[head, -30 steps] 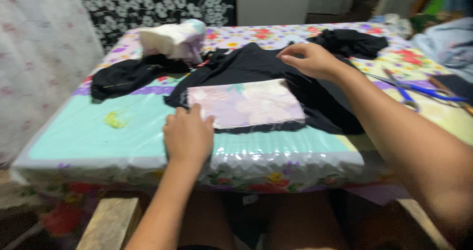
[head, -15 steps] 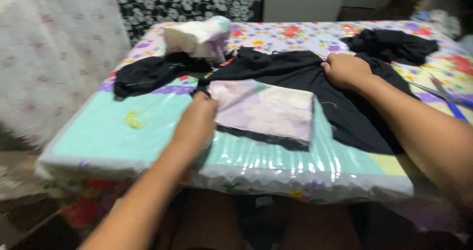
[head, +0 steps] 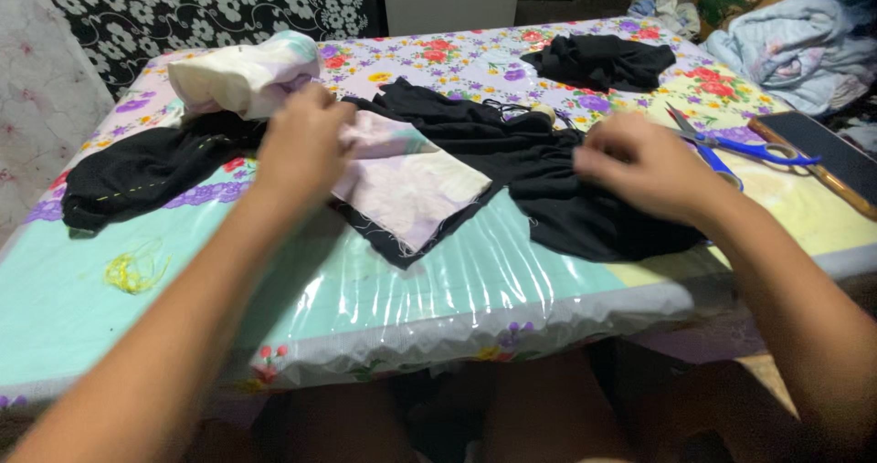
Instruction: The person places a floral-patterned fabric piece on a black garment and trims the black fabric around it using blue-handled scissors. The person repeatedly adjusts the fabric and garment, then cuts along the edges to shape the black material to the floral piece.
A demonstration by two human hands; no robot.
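Black cloth with yellow stitching [head: 137, 175] lies at the left of the floral plastic-covered worktop [head: 438, 285]. Left hand [head: 301, 143] seems to pinch the pale floral fabric piece [head: 406, 180] at centre. Right hand [head: 644, 166], fingers curled, grips the crumpled black garment [head: 548, 184]. Blue-handled scissors [head: 740, 148] lie right.

black garment [head: 512, 148] | pale floral cloth [head: 406, 180] | blue-handled scissors [head: 731, 148]
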